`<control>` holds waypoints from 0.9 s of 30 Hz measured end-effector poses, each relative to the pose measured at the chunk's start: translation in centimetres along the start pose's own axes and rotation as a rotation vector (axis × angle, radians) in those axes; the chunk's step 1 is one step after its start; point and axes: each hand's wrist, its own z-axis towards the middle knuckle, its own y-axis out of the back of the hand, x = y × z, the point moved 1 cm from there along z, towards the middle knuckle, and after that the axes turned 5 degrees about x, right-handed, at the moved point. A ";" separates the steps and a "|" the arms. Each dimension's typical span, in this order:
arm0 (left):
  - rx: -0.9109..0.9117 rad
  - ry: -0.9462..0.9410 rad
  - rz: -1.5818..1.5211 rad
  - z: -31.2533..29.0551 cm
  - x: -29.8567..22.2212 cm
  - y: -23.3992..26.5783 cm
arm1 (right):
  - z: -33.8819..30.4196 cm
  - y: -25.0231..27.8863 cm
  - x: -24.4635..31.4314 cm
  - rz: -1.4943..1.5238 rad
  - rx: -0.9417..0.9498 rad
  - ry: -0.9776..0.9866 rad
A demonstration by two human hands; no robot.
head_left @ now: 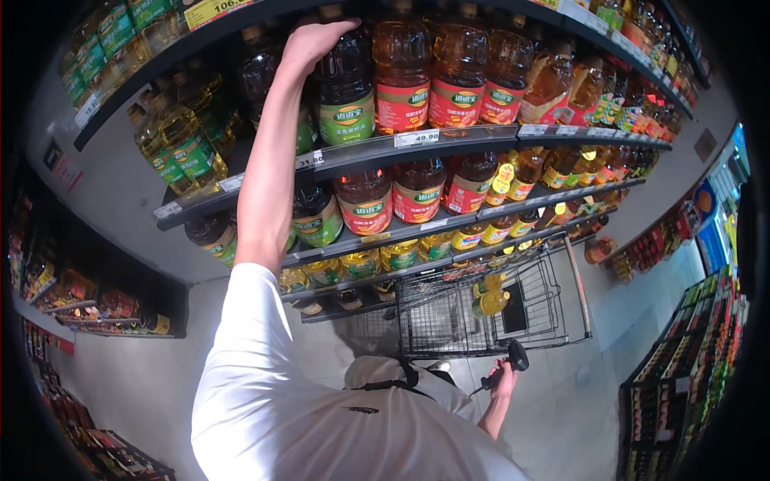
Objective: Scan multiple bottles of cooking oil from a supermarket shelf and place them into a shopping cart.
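My left hand (321,42) is raised to an upper shelf, its fingers curled around the neck of a large dark cooking oil bottle (346,84) with a green label. That bottle stands upright on the shelf, and the grip is partly hidden by the back of the hand. Low on the right, my right hand (503,380) is closed around the handle of a black handheld device (517,357) with a rounded head, perhaps a scanner. Red-labelled oil bottles (403,76) stand to the right of the green-labelled one.
A wire shopping cart (433,345) stands in front of me with yellow oil bottles (491,302) in it. Lower shelf edges (449,228) jut out beneath my raised arm. Stacked goods (682,385) line the right side; another shelf unit (120,309) is at the left.
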 end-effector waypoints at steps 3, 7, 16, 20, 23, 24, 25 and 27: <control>0.098 -0.025 -0.002 -1.9 -0.9 0.8 | -2.4 -2.1 1.1 0.048 -0.041 0.049; 0.083 -0.263 0.206 -4.6 -2.3 1.8 | -2.3 -2.0 0.7 0.009 -0.016 0.018; -0.062 -0.338 -0.041 -9.0 -0.9 1.2 | -3.0 -3.7 2.8 -0.074 0.090 0.058; -0.089 -0.427 -0.160 -11.9 -4.6 4.5 | -4.8 -9.0 8.5 -0.002 0.404 0.011; 0.100 -0.464 -0.270 -14.4 -7.7 6.0 | -4.5 -12.5 11.6 -0.004 0.731 -0.063; 0.177 -0.379 -0.370 -16.4 -8.6 6.0 | -5.0 -14.6 12.7 0.094 0.890 -0.100; 0.301 -0.316 -0.489 -17.7 -9.1 5.2 | -6.1 -16.9 14.1 0.199 1.033 -0.139; 0.432 -0.214 -0.627 -20.4 -9.2 1.3 | -9.0 -21.2 17.5 0.285 1.197 -0.161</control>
